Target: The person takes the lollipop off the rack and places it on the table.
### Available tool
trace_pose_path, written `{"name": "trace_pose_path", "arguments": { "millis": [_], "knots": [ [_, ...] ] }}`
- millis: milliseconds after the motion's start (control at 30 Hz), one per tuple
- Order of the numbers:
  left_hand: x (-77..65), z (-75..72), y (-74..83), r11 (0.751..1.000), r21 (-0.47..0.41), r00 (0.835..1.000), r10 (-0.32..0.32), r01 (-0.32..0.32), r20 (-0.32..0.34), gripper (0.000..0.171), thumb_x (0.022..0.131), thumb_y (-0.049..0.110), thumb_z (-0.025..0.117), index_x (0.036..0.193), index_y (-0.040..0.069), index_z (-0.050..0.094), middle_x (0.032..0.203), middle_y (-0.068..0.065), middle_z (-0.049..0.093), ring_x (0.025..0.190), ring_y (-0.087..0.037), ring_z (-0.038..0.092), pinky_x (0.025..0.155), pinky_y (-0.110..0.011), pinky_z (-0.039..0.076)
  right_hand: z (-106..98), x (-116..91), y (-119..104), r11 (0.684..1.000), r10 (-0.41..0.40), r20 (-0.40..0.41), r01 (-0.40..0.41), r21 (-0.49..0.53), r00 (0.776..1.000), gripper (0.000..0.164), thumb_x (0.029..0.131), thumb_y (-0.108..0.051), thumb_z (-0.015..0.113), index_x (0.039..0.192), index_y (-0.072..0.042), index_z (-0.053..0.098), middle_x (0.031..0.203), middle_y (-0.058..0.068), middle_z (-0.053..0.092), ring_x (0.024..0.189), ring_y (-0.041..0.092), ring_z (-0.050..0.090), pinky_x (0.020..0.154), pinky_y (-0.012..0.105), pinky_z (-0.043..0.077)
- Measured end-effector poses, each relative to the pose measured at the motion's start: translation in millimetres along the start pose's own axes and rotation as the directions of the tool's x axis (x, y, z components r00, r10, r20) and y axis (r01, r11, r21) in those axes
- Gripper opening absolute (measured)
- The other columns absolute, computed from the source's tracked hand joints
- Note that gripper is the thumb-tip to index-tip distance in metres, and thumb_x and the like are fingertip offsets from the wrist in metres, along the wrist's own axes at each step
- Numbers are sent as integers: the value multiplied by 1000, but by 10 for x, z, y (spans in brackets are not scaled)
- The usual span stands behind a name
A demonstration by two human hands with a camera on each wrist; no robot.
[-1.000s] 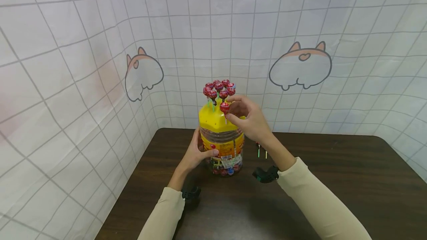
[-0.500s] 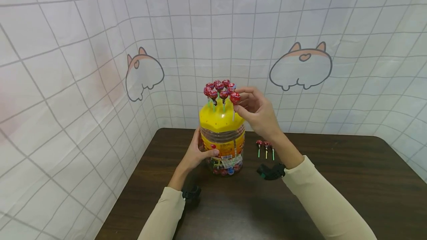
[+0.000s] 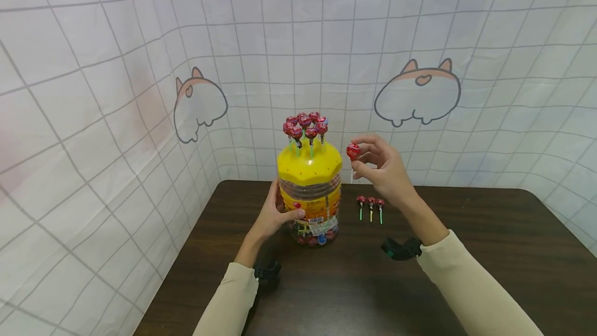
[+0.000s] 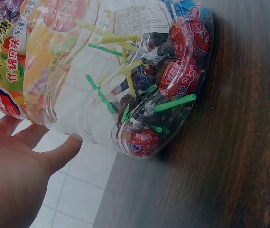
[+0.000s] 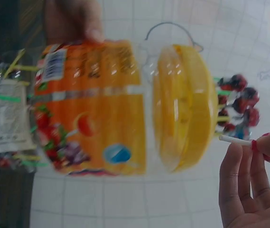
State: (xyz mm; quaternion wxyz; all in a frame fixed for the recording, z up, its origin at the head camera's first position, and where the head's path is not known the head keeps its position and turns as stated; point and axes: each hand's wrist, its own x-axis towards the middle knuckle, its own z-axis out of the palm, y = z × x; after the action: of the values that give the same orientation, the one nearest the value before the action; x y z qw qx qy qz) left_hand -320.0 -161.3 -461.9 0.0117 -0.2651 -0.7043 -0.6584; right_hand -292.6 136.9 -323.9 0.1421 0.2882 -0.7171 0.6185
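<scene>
"Left hand (image 3: 272, 217), quick?"

"On the jar (image 3: 311, 206). Fingers bent round its side, thumb laid across the label. Firm hold, not spread wide."

"Jar position?"

"Upright on the dark table (image 3: 466, 258), towards the far edge, left of the middle. Wrapped candies (image 4: 180, 78) heaped in the bottom, green and yellow sticks among them."

"Right hand (image 3: 386, 171)?"

"Pinching one red-wrapped lollipop (image 3: 353, 151), thumb and fingertips only as far apart as the candy end between them. White stick points down. It's in the air, just right of the yellow lid (image 3: 310, 169), not touching it."

"On the lid?"

"Cluster of red lollipops (image 3: 311, 132) standing up towards the back, sticks down in the lid. Small dark dots along its front."

"Anything else on the table?"

"Three lollipops (image 3: 371, 201) in a row right of the jar, heads to the wall; sticks green, yellow, green."

"Backdrop?"

"White gridded curtain (image 3: 322, 30), two cartoon animal rumps printed on it. Cream sleeves (image 3: 471, 279) on both arms."
</scene>
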Motion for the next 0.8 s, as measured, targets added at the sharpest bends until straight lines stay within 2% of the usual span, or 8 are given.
{"name": "trace_pose_path", "arguments": {
  "millis": [133,233,333,467,633,800],
  "knots": [
    [-2,-1,0,1000,2,1000,-7,7,-3,97,89,21,82,159,40,17,149,-4,47,133,-26,55,110,-50,49,-79,-71,83,999,42,-4,-42,1,999,41,91,5,67,130,-5,59,101,5,66,82,32,66,65,35,63],
    [1,-2,-9,1000,0,1000,-2,2,3,97,89,22,82,159,38,17,149,-5,47,133,-27,55,110,-49,50,-140,-126,154,997,71,5,-71,-12,997,40,92,5,67,130,-7,59,102,4,66,82,28,66,66,35,63],
    [-1,-8,-19,1000,-2,1000,-1,1,5,96,89,23,82,159,38,17,149,-5,47,133,-27,55,110,-48,50,-199,-180,232,994,108,16,-108,-24,994,40,93,4,66,130,-9,58,104,7,65,83,22,66,67,36,64],
    [-7,-11,-20,1000,-2,1000,-5,5,6,96,89,24,82,158,38,18,149,-5,46,133,-27,55,110,-48,50,-281,-250,340,988,154,18,-153,-38,988,40,94,2,66,131,-10,57,106,13,62,84,23,67,68,37,64],
    [-6,-9,-13,1000,-2,1000,-11,11,4,96,89,24,82,158,39,18,149,-4,47,133,-27,54,109,-47,51,-396,-326,507,983,180,24,-179,-38,983,39,95,3,66,130,-10,56,103,9,63,82,21,69,69,38,64],
    [-6,-8,-14,1000,1,1000,-6,6,7,96,89,21,81,159,38,17,148,-6,48,130,-29,56,101,-42,56,-515,-395,711,978,206,26,-206,-13,978,39,95,3,67,129,-12,56,101,9,61,81,21,70,70,38,64]
  ]
}}
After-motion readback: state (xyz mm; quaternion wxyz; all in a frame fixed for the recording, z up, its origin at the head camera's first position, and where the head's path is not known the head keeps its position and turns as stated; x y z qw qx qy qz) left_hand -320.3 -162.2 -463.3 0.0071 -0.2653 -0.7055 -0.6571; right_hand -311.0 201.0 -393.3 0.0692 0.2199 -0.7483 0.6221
